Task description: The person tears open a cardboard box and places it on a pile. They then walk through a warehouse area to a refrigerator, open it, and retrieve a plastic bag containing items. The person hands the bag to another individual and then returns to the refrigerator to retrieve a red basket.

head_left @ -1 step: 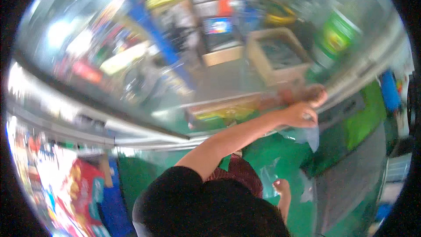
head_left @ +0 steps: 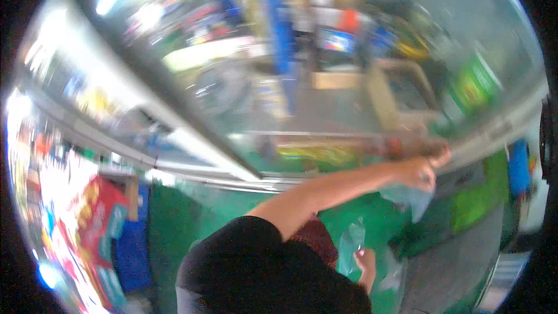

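Clear plastic is the story: the left hand (head_left: pixel 423 172) is out at full stretch toward two o'clock, fingers closed in a pinch on the top of a pale clear bag (head_left: pixel 414 199), which hangs limp just below the fist. Down at five o'clock the right hand (head_left: pixel 365 258) sits close to the body, touching a second crumpled sheet of plastic (head_left: pixel 351 243). Whether it grips that sheet or only brushes it, I cannot tell.

By the look of it, the bag is being lifted and shaken out, a mid-handling step rather than a finish. The next move would call for a firm pinch on the rim and the lower hand coming up to steady the loose end.

Plenty is hard to read. Motion blur smears everything. The metal rail (head_left: pixel 192 148) runs from nine o'clock to the centre, with glass above it throwing back shelves and boxes in reflection. Red packets (head_left: pixel 96 224) crowd in at eight o'clock over a green surface (head_left: pixel 174 221). A black sleeve (head_left: pixel 244 261) hides the near ground, and the bag's contents, if any, cannot be made out
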A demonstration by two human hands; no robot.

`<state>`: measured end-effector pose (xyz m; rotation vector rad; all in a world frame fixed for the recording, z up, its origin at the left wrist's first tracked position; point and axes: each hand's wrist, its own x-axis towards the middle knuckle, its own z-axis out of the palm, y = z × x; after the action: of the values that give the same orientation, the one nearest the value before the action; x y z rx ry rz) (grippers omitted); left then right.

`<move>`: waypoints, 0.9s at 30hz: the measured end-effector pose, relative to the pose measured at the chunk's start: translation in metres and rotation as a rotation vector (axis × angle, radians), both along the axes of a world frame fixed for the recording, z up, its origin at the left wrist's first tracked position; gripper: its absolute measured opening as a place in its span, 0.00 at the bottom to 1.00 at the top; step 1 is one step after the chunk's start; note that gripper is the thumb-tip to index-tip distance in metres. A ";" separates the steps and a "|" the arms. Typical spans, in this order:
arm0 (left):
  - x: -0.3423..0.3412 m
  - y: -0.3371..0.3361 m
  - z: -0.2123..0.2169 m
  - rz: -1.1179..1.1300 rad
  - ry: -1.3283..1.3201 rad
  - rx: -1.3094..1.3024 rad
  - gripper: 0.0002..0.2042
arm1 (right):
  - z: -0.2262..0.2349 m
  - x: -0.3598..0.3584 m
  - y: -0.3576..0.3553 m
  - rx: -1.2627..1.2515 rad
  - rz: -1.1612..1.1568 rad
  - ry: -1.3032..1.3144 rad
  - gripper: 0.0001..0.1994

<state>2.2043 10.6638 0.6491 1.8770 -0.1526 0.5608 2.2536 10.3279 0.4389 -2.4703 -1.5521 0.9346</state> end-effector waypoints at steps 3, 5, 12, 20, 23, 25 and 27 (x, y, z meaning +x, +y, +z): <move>0.018 -0.036 0.005 0.096 -0.211 0.011 0.07 | -0.028 0.001 0.007 -0.035 -0.073 0.239 0.10; -0.028 -0.060 0.018 0.100 -0.551 0.128 0.08 | -0.018 -0.026 0.028 0.031 0.147 0.165 0.11; -0.433 -0.213 -0.025 0.859 -0.335 -0.073 0.06 | -0.074 -0.192 0.087 -0.258 1.072 -0.125 0.18; -0.833 -0.382 -0.068 2.316 -0.243 -0.456 0.05 | 0.068 -0.606 0.117 -0.127 1.296 0.247 0.12; -0.934 -0.400 -0.108 2.626 -0.017 -0.514 0.05 | 0.074 -0.745 0.153 -0.168 1.651 0.269 0.11; -0.992 -0.416 -0.139 2.699 0.177 -0.627 0.08 | 0.073 -0.840 0.174 -0.171 1.809 0.344 0.12; -1.038 -0.428 -0.137 2.714 0.501 -0.733 0.08 | 0.084 -0.959 0.188 -0.269 1.780 0.404 0.12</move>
<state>1.1665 10.2356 0.5117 0.2235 2.6951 1.3081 1.2941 10.5157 0.5225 -0.1775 -3.2353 1.5154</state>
